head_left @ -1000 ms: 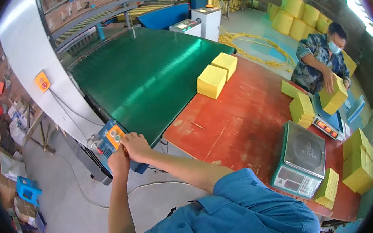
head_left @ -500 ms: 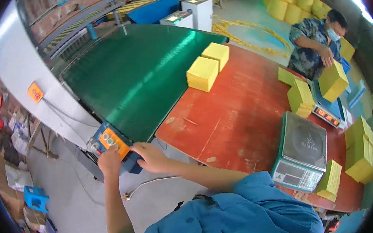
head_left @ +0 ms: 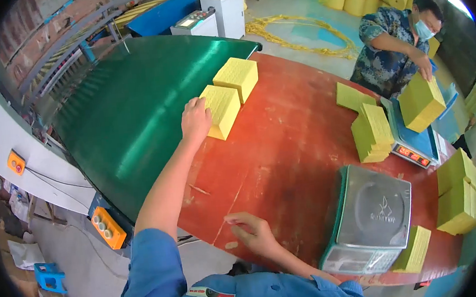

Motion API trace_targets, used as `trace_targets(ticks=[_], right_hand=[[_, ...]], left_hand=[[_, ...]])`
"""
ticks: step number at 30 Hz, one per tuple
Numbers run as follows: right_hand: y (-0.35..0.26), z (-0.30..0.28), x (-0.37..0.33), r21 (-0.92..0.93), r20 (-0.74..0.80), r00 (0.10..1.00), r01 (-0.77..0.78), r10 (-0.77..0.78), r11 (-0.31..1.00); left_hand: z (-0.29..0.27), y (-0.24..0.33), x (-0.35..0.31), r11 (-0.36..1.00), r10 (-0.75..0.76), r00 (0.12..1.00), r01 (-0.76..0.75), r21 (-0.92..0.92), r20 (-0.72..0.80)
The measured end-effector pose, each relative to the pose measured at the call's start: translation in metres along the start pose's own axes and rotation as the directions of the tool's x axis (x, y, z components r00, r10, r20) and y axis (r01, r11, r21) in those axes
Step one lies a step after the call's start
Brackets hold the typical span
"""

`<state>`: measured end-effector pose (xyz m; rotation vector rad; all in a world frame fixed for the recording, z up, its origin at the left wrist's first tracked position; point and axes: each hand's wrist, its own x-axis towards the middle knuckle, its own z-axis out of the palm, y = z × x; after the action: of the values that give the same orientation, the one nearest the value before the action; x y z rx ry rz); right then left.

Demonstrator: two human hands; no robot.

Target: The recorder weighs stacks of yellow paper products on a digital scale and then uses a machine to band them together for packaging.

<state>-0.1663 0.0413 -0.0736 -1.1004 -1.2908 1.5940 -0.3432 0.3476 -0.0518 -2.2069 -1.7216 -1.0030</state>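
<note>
A near yellow stack point(head_left: 222, 111) of block-like sheets sits at the left edge of a red table point(head_left: 288, 138), where a worker in a blue shirt lays the left hand point(head_left: 195, 120) against its left side; the fingers are bent at its upper edge, though whether they grip or merely rest cannot be told. A second yellow stack point(head_left: 236, 78) stands just beyond, along the same table edge. The worker's right hand point(head_left: 255, 236), empty and with fingers loosely curled and parted, hovers over the table's near edge.

A green conveyor belt point(head_left: 134, 129) adjoins the table's left side, and an orange button box point(head_left: 108, 228) lies to the left of the table's near corner. A metal-topped scale point(head_left: 373, 210) occupies the table's near right part. At the table's far right, a masked co-worker point(head_left: 380, 57) in camouflage rests a hand on a tilted yellow block point(head_left: 422, 102) atop a second scale point(head_left: 414, 155) with a lit red display. A fanned yellow pile point(head_left: 372, 134) stands on the table's right half.
</note>
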Motion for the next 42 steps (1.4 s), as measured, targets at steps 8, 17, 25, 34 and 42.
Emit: trace_targets(ticks=[8, 17, 25, 34, 42], right_hand=[[0.035, -0.036, 0.027, 0.134, -0.128, 0.991, 0.057, -0.040, 0.989], [0.014, -0.046, 0.022, 0.114, -0.215, 0.975, 0.087, -0.061, 0.990], [0.039, -0.040, -0.075, 0.261, -0.079, 0.972, -0.194, 0.221, 0.946], [0.110, 0.022, -0.182, 0.879, -0.123, 0.855, -0.142, 0.504, 0.456], [0.002, 0.020, -0.227, 0.593, -0.182, 0.962, -0.060, 0.206, 0.803]], left_hand=[[0.073, -0.008, 0.056, 0.907, -0.416, 0.848, 0.358, 0.224, 0.329], [0.032, 0.046, 0.001, 0.974, -0.225, 0.872, 0.192, 0.119, 0.435], [-0.039, 0.126, -0.132, 0.980, 0.156, 0.861, -0.075, -0.183, 0.484], [-0.139, 0.185, -0.253, 0.838, 0.514, 0.686, -0.272, -0.473, 0.516], [-0.118, 0.119, -0.276, 0.302, 0.227, 0.436, 0.819, -0.488, 0.871]])
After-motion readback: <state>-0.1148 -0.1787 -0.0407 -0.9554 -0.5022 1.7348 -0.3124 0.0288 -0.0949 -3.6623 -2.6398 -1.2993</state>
